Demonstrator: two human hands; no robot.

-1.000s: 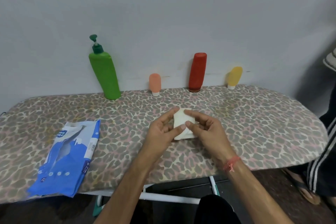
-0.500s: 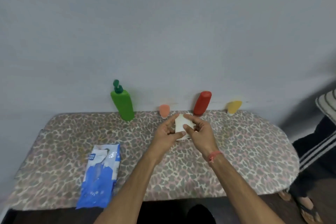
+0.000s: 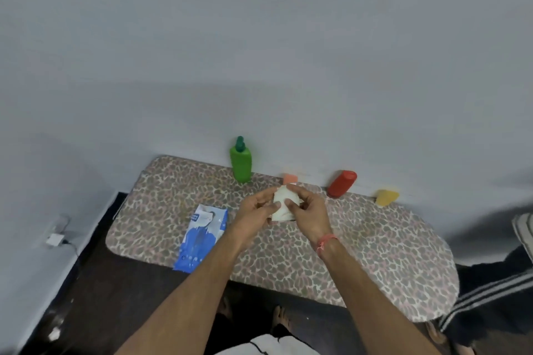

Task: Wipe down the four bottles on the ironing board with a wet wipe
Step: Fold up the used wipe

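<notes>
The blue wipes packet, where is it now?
In the head view, the blue wipes packet lies on the ironing board, left of both hands, nearer than the green bottle.

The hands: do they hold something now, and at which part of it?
Both hold one folded wet wipe. The left hand pinches its left edge, and the right hand pinches its right side, above the ironing board.

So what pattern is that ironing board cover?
Leopard-style spots, grey-brown on pinkish beige, on the fabric ironing board cover; head view.

Matt leopard-print cloth ironing board (image 3: 360, 253), glossy wipes pack (image 3: 202, 236)
</notes>
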